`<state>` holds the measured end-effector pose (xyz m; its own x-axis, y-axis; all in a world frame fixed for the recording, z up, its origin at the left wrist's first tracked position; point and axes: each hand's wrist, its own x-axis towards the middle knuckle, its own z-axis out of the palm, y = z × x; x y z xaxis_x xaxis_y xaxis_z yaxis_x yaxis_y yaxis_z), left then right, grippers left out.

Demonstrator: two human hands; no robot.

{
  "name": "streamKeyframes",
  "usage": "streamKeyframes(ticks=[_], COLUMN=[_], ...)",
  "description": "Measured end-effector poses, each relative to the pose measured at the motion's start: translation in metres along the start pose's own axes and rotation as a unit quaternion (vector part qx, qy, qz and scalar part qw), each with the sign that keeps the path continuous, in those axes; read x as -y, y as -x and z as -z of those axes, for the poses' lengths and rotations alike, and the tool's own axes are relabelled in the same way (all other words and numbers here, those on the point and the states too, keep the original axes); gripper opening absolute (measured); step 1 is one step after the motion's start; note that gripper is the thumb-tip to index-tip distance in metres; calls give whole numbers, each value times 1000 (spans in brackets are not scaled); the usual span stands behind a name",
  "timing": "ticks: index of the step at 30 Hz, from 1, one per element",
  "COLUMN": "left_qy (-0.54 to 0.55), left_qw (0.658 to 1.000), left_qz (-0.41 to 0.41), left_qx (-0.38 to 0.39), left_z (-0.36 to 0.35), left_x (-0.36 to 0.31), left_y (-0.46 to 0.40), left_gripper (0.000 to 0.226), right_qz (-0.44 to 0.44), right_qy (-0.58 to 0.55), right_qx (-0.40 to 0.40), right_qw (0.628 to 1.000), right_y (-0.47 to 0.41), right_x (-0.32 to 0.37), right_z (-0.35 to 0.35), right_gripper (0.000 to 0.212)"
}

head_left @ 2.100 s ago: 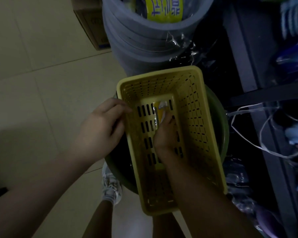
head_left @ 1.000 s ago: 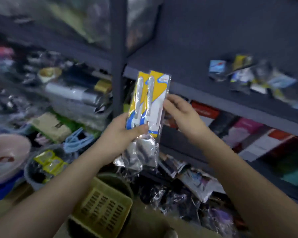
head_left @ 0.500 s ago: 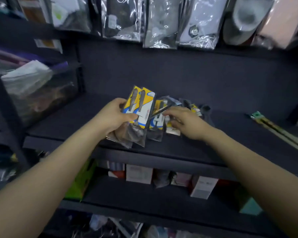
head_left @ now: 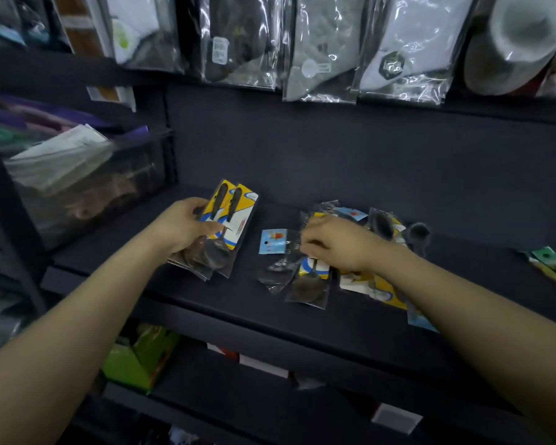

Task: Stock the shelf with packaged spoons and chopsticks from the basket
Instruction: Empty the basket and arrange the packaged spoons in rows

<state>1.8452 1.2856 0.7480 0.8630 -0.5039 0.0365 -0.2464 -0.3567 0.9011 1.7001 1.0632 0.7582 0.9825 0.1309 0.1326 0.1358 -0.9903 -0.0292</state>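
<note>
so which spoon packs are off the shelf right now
The two yellow-carded spoon packs gripped in the left hand; the others lie flat on the shelf.

A small shop aisle.
Dark shelves [head_left: 302, 319] carry packaged goods; bagged socks [head_left: 321, 49] hang in a row above.

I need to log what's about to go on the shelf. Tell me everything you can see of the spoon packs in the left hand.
The spoon packs are two clear plastic sleeves with yellow, blue and white backing cards, each showing a dark spoon, handle up, bowl down. They overlap side by side, tilted, above the dark shelf. The left hand grips them at mid-height, thumb across the front.
</note>
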Motion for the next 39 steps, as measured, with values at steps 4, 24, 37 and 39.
streamKeyframes(ticks=[4, 24, 37, 39], left_qy=[-1, -24, -74, -61], left_qw=[1000, 945, 976, 981], left_qz=[9, -234, -201, -185], left_qx=[23, 228, 40, 10], left_z=[6, -57, -64, -59], left_x=[8, -43, -42, -41], left_y=[-8, -16, -44, -49], left_gripper=[36, 45, 12, 14], right_qz=[-38, -87, -78, -87], right_qy=[24, -368, -28, 31], right_qx=[18, -151, -15, -7], right_qw=[999, 913, 996, 996], right_y=[-30, -32, -5, -8], right_x=[17, 24, 18, 15], right_z=[-1, 38, -15, -20], right_gripper=[40, 14, 55, 63])
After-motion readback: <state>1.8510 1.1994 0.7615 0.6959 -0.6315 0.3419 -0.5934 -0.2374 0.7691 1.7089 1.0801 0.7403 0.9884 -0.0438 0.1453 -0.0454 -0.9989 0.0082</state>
